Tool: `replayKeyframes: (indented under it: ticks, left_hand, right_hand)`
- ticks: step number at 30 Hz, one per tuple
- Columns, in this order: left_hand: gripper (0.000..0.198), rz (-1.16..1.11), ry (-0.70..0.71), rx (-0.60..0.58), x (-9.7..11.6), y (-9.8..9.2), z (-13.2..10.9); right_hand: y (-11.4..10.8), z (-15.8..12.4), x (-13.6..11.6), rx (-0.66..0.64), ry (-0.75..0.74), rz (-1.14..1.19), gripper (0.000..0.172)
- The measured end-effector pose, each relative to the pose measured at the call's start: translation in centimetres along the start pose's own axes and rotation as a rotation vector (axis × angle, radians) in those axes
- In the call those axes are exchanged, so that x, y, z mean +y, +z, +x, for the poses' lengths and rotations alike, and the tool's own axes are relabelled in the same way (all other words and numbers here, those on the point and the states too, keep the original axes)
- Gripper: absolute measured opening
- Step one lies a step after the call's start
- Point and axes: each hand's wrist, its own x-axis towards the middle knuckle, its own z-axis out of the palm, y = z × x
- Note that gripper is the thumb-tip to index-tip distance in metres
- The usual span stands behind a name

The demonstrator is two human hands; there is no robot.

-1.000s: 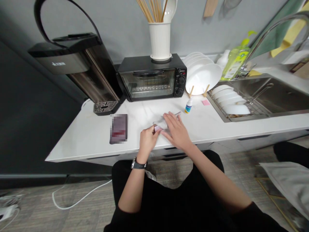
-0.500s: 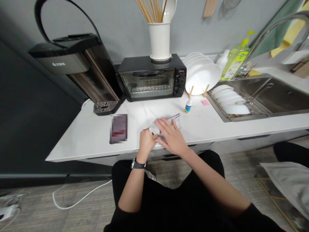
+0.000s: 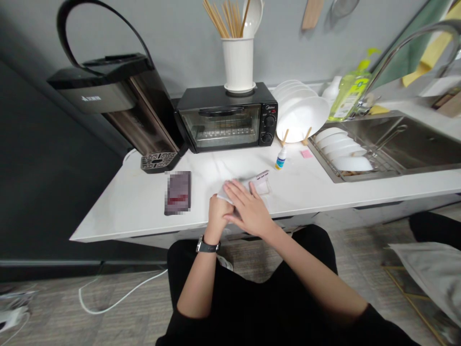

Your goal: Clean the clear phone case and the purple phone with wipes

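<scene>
Both hands meet near the front edge of the white counter (image 3: 309, 185). My left hand (image 3: 217, 215), with a watch on its wrist, is closed on the near end of a clear flat case (image 3: 258, 183) that has a pinkish edge. Across the case and the left knuckles lies my right hand (image 3: 249, 210), its fingers stretched out flat. The far end of the case sticks out past the fingertips, slightly raised. Most of the case is hidden under the hands.
A dark phone (image 3: 177, 192) lies left of the hands. A small glue bottle (image 3: 281, 157) and a pink note (image 3: 307, 154) sit behind, to the right. Toaster oven (image 3: 226, 120), water dispenser (image 3: 118, 103), plates (image 3: 300, 113) and sink (image 3: 406, 144) line the back.
My right hand has slid left and nearer, over the left hand. The clear case has come out from under it and tilted, its far end now showing.
</scene>
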Motion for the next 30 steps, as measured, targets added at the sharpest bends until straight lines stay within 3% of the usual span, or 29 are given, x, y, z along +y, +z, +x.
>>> replayKeyframes:
  ticks: [5,7,10,14,16,19,23,25,27,30]
  left_hand:
    - [0.021,-0.108,-0.014,0.010,0.6,-0.3,-0.6]
    - [0.024,-0.136,-0.004,0.027,0.7,-0.3,-0.8]
    - [0.021,-0.150,0.015,0.030,0.6,-0.2,-0.7]
    - [0.018,0.002,-0.037,-0.038,0.3,-0.1,-0.1]
    - [0.022,0.078,-0.058,-0.055,0.1,-0.2,0.2]
    - [0.021,0.052,-0.037,-0.057,0.1,-0.3,0.0]
    - [0.023,-0.122,0.013,0.012,0.6,-0.5,-0.6]
    - [0.026,-0.155,0.017,0.026,0.9,-0.5,-0.8]
    - [0.024,-0.146,0.011,0.026,0.9,-0.6,-0.8]
    - [0.019,-0.070,0.024,0.006,0.7,-0.6,-0.6]
  right_hand:
    - [-1.5,-0.9,6.4,0.156,0.287,-0.069,0.073]
    - [-1.7,-1.1,7.6,0.199,0.346,-0.091,0.075]
    - [-1.2,-1.1,6.0,0.183,0.309,-0.102,0.079]
    - [-0.2,-0.2,0.7,0.040,0.083,-0.028,0.074]
    - [-0.1,0.3,-0.7,-0.002,-0.001,0.011,0.072]
    - [-0.6,0.6,0.8,0.023,0.018,0.019,0.069]
    - [-1.8,0.3,5.8,0.160,0.218,-0.045,0.060]
    - [-1.9,0.2,6.9,0.208,0.291,-0.071,0.058]
    - [-1.4,0.3,6.2,0.217,0.287,-0.078,0.059]
    - [-0.2,0.7,2.9,0.153,0.150,-0.056,0.060]
